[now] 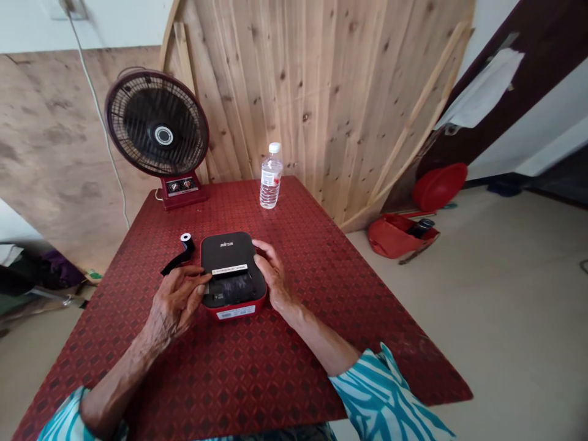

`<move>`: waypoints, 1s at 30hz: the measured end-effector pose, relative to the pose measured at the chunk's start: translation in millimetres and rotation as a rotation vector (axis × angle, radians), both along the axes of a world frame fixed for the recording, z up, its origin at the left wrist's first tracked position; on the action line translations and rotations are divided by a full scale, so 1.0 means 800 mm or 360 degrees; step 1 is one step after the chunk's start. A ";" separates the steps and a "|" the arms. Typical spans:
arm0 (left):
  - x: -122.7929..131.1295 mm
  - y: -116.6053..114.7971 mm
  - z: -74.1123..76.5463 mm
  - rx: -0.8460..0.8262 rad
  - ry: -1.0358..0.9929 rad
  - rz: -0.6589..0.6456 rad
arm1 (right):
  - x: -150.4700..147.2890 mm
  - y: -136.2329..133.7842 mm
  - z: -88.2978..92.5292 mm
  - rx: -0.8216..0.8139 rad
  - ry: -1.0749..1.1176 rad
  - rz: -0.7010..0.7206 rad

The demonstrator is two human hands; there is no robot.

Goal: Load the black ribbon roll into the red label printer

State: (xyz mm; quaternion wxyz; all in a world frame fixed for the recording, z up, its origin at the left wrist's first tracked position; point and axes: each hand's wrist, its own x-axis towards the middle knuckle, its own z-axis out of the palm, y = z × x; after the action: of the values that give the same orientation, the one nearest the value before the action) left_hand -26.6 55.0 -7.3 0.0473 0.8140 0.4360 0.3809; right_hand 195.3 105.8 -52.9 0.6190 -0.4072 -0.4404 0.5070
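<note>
A small label printer (227, 248), with a black top and red sides, lies on the red patterned table (294, 361). A black recess shows in the near part of its top, below a white strip with print. Against the printer's right side rests my right hand (276, 278), its fingers and thumb curved along the edge. My left hand (177, 297) is at the printer's left edge, index finger and thumb drawn together near the recess. A small greyish bit shows by those fingertips; I cannot make out what it is. Left of the printer stands a small roll of black ribbon (186, 240), its loose tail running towards my left hand.
A red table fan (158, 131) stands at the table's back left. A water bottle (271, 177) with a white cap is upright near the back edge. Wooden boards (321, 92) lean behind. On the floor at right are a red bag (390, 236) and a red basin (441, 185).
</note>
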 end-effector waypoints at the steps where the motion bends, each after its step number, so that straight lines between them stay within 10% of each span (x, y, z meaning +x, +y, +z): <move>1: 0.000 0.001 0.000 -0.0125 -0.0133 0.0023 | -0.002 -0.001 -0.004 -0.0032 0.0040 -0.0015; 15: 0.006 0.012 -0.015 -0.1668 -0.1569 0.0071 | -0.003 0.000 -0.040 -0.0082 0.0178 0.0025; 30: 0.006 0.017 -0.025 -0.1708 -0.1671 -0.0022 | -0.007 -0.006 -0.027 -0.0187 0.0251 0.0000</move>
State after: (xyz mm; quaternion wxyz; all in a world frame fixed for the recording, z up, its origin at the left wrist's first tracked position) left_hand -21.6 68.3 -27.0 0.6419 0.3930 0.4769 0.4539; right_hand 190.0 101.0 -74.5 0.6268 -0.4016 -0.3600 0.5624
